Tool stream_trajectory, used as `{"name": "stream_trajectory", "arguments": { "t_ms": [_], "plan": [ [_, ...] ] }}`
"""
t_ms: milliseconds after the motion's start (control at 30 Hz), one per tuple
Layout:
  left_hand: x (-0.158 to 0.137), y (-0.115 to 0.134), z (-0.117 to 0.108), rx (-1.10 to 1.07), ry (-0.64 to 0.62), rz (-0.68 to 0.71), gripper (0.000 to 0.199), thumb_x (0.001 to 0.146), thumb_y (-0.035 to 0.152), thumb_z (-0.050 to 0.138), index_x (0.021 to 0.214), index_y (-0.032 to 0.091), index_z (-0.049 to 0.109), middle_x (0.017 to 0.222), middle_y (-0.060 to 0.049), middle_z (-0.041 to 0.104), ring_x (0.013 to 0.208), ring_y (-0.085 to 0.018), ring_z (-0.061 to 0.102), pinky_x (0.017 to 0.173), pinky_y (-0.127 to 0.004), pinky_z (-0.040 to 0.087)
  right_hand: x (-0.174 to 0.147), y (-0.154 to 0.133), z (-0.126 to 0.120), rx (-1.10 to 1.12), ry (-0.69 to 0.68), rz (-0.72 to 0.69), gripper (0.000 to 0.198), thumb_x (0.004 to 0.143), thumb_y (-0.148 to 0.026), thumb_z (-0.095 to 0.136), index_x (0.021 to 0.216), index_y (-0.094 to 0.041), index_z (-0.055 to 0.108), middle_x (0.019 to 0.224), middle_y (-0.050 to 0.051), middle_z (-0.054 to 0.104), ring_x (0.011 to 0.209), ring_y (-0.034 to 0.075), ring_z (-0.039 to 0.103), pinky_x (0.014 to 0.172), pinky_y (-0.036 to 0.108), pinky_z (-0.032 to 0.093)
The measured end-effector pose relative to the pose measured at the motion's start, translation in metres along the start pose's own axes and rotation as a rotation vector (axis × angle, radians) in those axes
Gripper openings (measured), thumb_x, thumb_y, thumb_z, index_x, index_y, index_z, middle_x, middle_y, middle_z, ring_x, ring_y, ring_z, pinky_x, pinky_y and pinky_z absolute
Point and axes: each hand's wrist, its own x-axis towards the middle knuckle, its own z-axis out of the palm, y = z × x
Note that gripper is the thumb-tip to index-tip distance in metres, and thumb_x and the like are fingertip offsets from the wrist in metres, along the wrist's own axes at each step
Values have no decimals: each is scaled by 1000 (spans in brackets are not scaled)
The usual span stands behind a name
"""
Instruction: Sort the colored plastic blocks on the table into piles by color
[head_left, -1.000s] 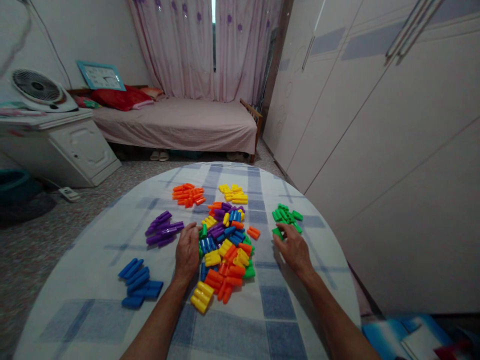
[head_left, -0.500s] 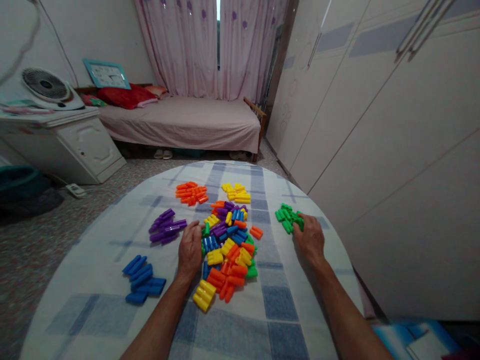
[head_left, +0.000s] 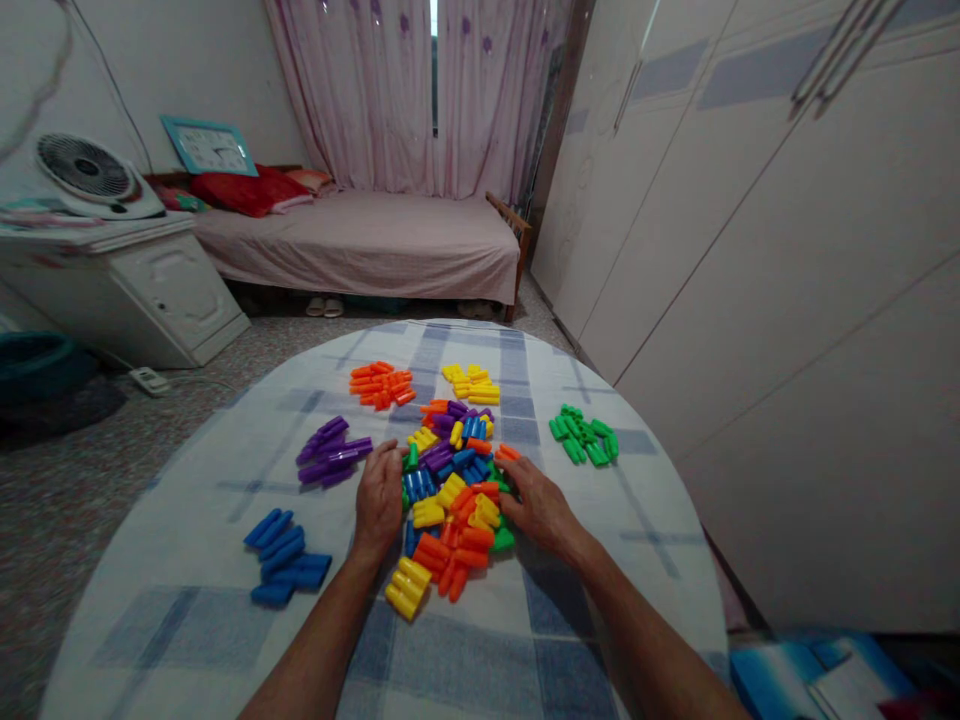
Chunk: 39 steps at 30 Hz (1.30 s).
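A mixed heap of colourful plastic building blocks (head_left: pixel 450 490) lies in the middle of the round table. My left hand (head_left: pixel 380 495) rests along the heap's left side, fingers stretched forward next to a green block (head_left: pixel 410 458). At the right side, my right hand (head_left: pixel 538 505) has its fingers apart over the heap's edge, close to an orange block (head_left: pixel 508 453) and some green ones; its fingertips are partly hidden. Sorted groups lie around: green blocks (head_left: pixel 583 436), yellow blocks (head_left: pixel 472 384), orange blocks (head_left: pixel 381 385), purple blocks (head_left: pixel 334 453) and blue blocks (head_left: pixel 287 560).
A checked cloth (head_left: pixel 585 610) covers the table. Beyond it stands a bed (head_left: pixel 375 240), with a white cabinet (head_left: pixel 172 300) carrying a fan (head_left: pixel 88 170) at left. A tall wardrobe (head_left: pixel 750 280) rises along the right.
My right hand has left the green group and moved left to the heap's right edge. The green group now shows whole. My left hand has stayed in place.
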Motion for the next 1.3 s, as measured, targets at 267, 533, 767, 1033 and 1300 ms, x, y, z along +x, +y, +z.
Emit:
{"name": "stream_trajectory", "arguments": {
  "t_ms": [267,533,767,1033,1300],
  "plan": [
    [0,-1,0,15,0,5,46,91,46,29,96,16,63,117,-10,58,115,-20,50,104,-35,35,8,-1,11,96,10,106,44,74,-25,57,118,-22,55,111,6,58,92,19,56,80,32,44],
    [1,0,-1,19,-3,-12,47,90,46,30,95,15,64,118,-11,58,115,-21,50,103,-36,37,5,-1,14,192,82,114,21,68,-17,52,89,-20,54,86,0,57,76,14,52,66,24,39],
    [0,-4,1,-35,-6,-15,44,90,46,33,97,15,63,118,-11,57,113,-22,51,102,-38,37,1,-8,9,250,130,135,13,68,-19,51,80,-21,52,68,-5,53,61,11,47,56,22,33],
    [0,-2,1,-40,-19,-25,44,89,47,33,97,16,64,121,-10,55,115,-22,49,103,-39,36,7,59,-49,142,502,413,25,66,-32,54,88,-19,54,77,0,60,72,17,57,68,29,41],
    [1,-3,1,-34,-11,-36,45,88,48,34,96,16,64,120,-10,56,114,-23,51,102,-40,37,4,105,-64,-70,412,576,31,69,-30,53,96,-17,60,81,3,65,75,18,60,68,28,42]
  ]
}}
